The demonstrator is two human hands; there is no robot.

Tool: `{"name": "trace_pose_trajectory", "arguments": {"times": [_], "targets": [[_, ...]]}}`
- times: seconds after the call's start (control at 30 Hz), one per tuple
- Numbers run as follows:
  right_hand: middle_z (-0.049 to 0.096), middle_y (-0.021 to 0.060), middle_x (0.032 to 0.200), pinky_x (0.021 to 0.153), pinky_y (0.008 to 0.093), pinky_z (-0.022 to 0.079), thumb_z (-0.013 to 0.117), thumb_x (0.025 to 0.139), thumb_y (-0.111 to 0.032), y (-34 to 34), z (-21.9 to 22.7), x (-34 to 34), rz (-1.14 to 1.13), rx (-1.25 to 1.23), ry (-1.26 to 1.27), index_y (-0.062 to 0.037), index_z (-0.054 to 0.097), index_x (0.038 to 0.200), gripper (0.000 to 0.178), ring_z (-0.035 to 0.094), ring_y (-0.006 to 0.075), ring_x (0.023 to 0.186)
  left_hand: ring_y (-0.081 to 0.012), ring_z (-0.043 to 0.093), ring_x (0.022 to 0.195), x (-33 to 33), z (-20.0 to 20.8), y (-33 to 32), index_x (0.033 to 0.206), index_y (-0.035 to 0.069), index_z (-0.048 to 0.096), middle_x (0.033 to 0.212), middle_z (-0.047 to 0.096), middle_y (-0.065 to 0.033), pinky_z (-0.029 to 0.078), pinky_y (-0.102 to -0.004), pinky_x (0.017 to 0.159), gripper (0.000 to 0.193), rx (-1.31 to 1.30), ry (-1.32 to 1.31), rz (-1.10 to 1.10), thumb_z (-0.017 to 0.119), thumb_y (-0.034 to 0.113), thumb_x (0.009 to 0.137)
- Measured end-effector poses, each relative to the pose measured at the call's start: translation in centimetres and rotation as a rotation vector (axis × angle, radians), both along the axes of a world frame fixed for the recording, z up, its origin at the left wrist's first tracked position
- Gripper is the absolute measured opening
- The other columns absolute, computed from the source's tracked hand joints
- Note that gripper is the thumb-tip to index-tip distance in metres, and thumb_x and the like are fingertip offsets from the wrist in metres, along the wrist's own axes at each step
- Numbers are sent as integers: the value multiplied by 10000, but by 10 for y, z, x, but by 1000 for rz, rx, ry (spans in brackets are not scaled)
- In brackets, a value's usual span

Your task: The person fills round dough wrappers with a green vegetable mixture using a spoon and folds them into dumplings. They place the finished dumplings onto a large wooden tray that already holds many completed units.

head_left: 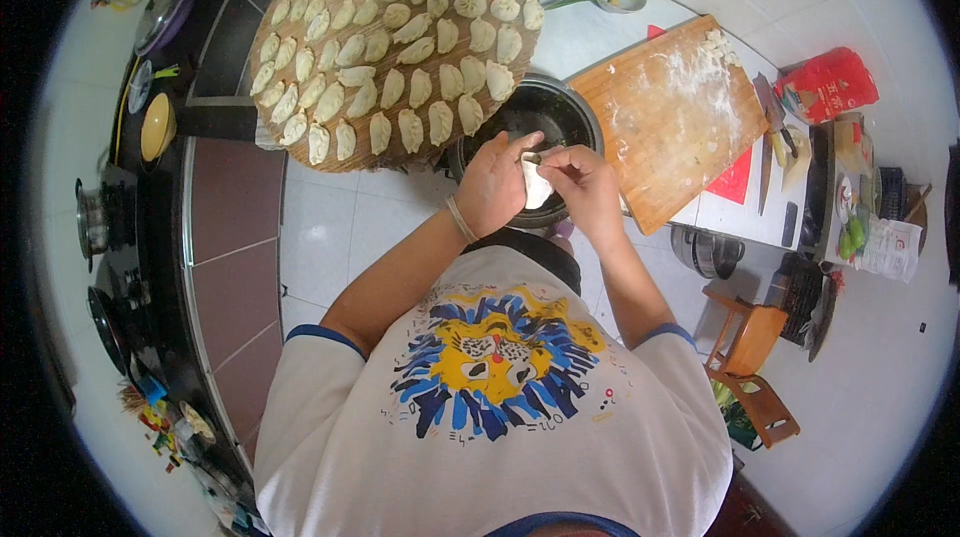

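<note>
We hold a half-folded dumpling point(536, 182) between both hands over the dark metal bowl point(560, 112) of filling. Left hand point(495, 187) cups the wrapper, thumb and forefinger pressed together on its top edge; right hand point(585, 187) pinches the same seam just beside them – fingertips nearly touching. Filling is hidden by the fingers, can't tell how full. To do this well, in our judgement: pinch evenly along the edge, keep filling off the seam, small pleats. Beyond the left fingers sits the round woven tray point(290, 152) packed with finished dumplings; past the right fingers, the floured cutting board point(670, 127) – a knife point(770, 117) beside it
</note>
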State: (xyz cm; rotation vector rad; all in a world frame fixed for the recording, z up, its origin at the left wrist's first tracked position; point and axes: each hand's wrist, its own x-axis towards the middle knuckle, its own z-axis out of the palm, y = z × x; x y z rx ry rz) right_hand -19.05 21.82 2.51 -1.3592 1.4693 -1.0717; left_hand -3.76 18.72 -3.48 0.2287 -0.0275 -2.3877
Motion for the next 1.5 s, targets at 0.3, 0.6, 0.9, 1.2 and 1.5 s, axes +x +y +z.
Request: {"name": "trace_pose_trajectory", "arguments": {"times": [0.3,0.6,0.9,1.2,1.5], "targets": [[655,91,822,631,235,487,628,793,40,0,2,5,-39,54,-124,31,634,837,46,608,111,695,-269,422,1202,-4,17,3,1353,3,342,1339,420,-191,303,-386,1010,626,-86,-152,83,260,468,941],[633,77,711,548,238,452,736,736,-75,8,5,11,-109,-15,18,8,660,833,149,575,107,602,-320,362,1269,-3,31,4,1352,-11,328,1404,316,-245,240,-426,1075,639,-132,-194,140,239,471,942],[645,95,714,582,250,455,714,741,-53,9,7,12,-92,-40,206,17,665,796,102,600,135,621,-310,352,1280,-5,28,10,1351,-20,326,1399,320,-253,222,-408,1088,649,-230,-258,148,306,477,935],[623,109,725,513,280,448,681,733,12,10,11,13,-41,-319,314,6,640,770,55,595,190,582,-226,439,1181,1,17,10,1330,-49,342,1246,486,-153,279,-352,1050,622,-145,-206,17,298,442,952],[619,91,679,504,245,445,651,796,-43,7,8,7,-167,-64,17,18,639,762,71,612,124,570,-210,458,1135,-6,21,14,1303,-33,391,1246,489,-134,317,-348,996,592,-266,-239,107,302,435,953]]}}
